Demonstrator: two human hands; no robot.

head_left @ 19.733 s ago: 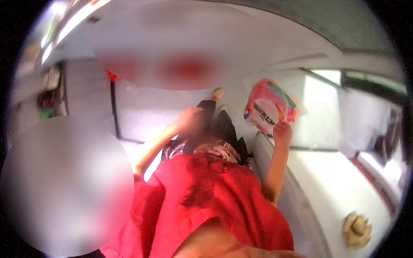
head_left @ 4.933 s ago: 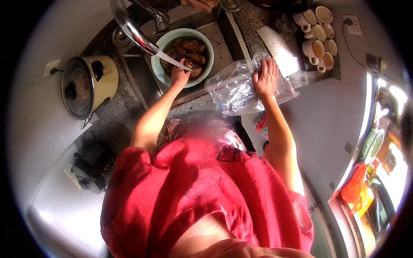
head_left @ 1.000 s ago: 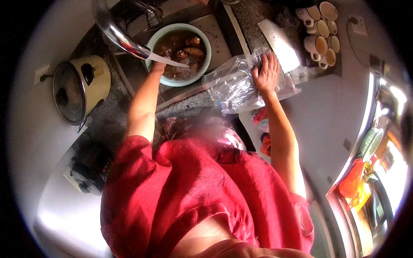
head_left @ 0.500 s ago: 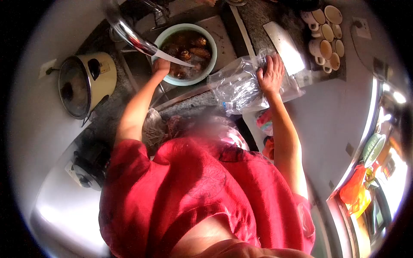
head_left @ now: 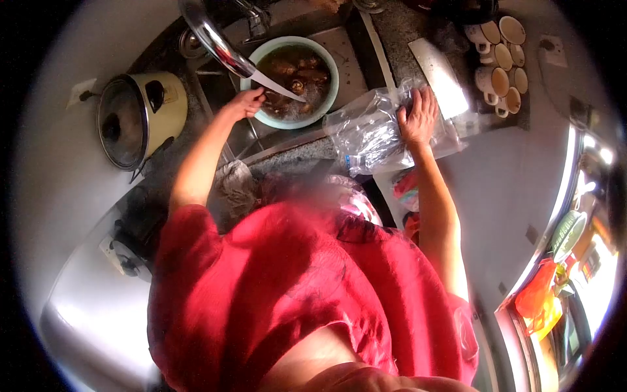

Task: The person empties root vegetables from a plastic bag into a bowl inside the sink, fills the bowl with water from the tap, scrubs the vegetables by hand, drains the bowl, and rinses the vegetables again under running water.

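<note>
A pale green basin (head_left: 334, 88) stands in the sink, with brown, lumpy pieces of food (head_left: 298, 85) in murky water. Water streams into it from the curved metal tap (head_left: 222, 49). At the basin's near left rim is my left hand (head_left: 245, 104), its fingers curled over the edge; their tips are hard to make out. My right hand (head_left: 418, 121) lies flat with fingers stretched out on a clear plastic bag (head_left: 369, 130), which is spread on the counter to the right of the sink.
A cream electric pot (head_left: 166, 98) with a glass lid stands left of the sink. Several enamel mugs (head_left: 491, 80) are grouped at the far right of the counter. A white, board-like sheet (head_left: 439, 75) lies beyond the bag. A crumpled cloth (head_left: 235, 183) is at the front edge.
The whole view has shifted slightly. My left hand has drawn back a little to the left at the basin's rim. The right hand stays flat on the bag, and water still runs.
</note>
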